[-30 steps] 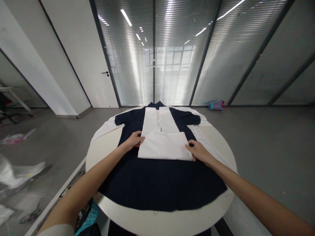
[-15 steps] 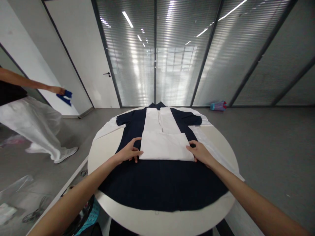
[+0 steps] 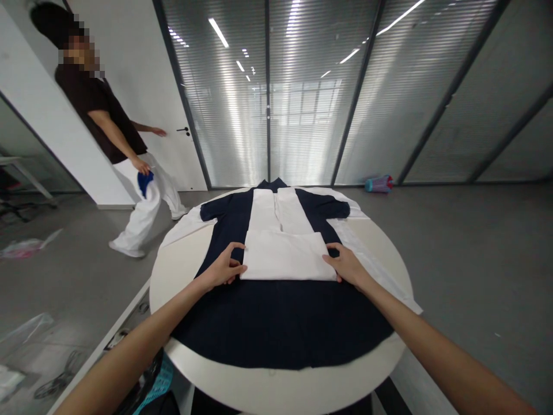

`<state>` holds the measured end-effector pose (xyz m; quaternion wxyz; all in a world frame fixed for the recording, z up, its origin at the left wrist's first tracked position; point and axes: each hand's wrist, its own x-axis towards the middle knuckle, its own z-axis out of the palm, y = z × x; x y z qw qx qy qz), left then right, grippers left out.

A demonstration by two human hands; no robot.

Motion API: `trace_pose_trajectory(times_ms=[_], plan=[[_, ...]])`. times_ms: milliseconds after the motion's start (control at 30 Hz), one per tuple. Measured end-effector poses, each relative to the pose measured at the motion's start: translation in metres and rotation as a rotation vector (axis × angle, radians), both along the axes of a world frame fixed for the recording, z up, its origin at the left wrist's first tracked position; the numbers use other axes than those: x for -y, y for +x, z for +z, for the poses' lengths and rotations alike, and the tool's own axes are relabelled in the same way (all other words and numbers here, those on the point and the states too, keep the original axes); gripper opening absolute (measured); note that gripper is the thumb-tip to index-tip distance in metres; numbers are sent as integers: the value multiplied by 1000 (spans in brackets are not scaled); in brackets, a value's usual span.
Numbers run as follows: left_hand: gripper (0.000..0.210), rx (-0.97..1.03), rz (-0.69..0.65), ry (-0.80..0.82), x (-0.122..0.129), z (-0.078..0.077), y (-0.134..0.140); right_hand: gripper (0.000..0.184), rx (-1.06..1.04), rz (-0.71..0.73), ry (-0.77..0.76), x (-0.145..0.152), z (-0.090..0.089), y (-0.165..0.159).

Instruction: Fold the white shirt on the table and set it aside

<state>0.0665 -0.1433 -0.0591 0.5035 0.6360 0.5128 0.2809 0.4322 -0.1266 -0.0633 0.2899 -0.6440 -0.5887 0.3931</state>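
A folded white garment (image 3: pixel 285 256) lies on a navy short-sleeved shirt (image 3: pixel 280 323), spread flat with its collar at the far side. Two white panels reach from the folded band towards that collar. At the band's left edge is my left hand (image 3: pixel 225 266), its thumb at the near corner and its index finger bent against the side. My right hand (image 3: pixel 345 265) takes the right edge, thumb on top of the cloth, with some fingertips hidden. Beneath the shirt, more white cloth (image 3: pixel 367 253) shows along the right and far left of the round white table (image 3: pixel 181 253).
At the left, a person (image 3: pixel 103 115) in a dark top and white trousers walks by, holding a blue thing (image 3: pixel 146 183). A blue-and-pink basket-like object (image 3: pixel 378 184) lies by the glass wall. Plastic wrapping (image 3: pixel 26 337) and cables (image 3: pixel 58 377) are on the floor; a turquoise basket (image 3: pixel 158 383) stands below the table.
The person at the left has walked farther into view, towards the door. My view has shifted slightly. Both my hands stay at the white garment's edges, and the cloth looks unchanged.
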Motion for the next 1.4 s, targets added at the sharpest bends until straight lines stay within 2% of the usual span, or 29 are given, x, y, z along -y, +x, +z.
trace_pose_trajectory(times_ms=[367, 567, 633, 700, 767, 800, 867, 967, 1067, 1200, 1333, 1400], plan=[[48, 39, -13, 15, 4, -2, 0, 46, 16, -23, 18, 4, 8, -5], [45, -109, 16, 84, 2, -5, -3, 48, 104, -13, 11, 6, 12, -5], [39, -229, 53, 254, 1, -2, -5, 49, 198, -1, 85, 10, 14, -3], [32, -357, 117, 514, 1, 5, -2, 50, 341, -17, 282, 13, 18, -3], [28, -455, 126, 737, 0, 16, 8, 49, 480, 7, 519, 14, 22, -9], [28, -488, 92, 812, -2, 20, 17, 49, 526, 67, 608, 13, 24, -14], [33, -538, -15, 911, -9, 25, 39, 53, 569, 266, 689, 8, 24, -31], [45, -659, -147, 946, -26, 16, 70, 70, 596, 497, 609, -4, 16, -58], [57, -794, -211, 845, -41, -5, 84, 83, 631, 574, 466, -15, 0, -73], [64, -838, -222, 782, -47, -22, 82, 86, 658, 619, 453, -24, -11, -62], [65, -849, -164, 807, -43, -23, 79, 82, 709, 553, 407, -31, -11, -37], [67, -863, -177, 779, -44, -22, 79, 79, 720, 530, 378, -34, -13, -29]])
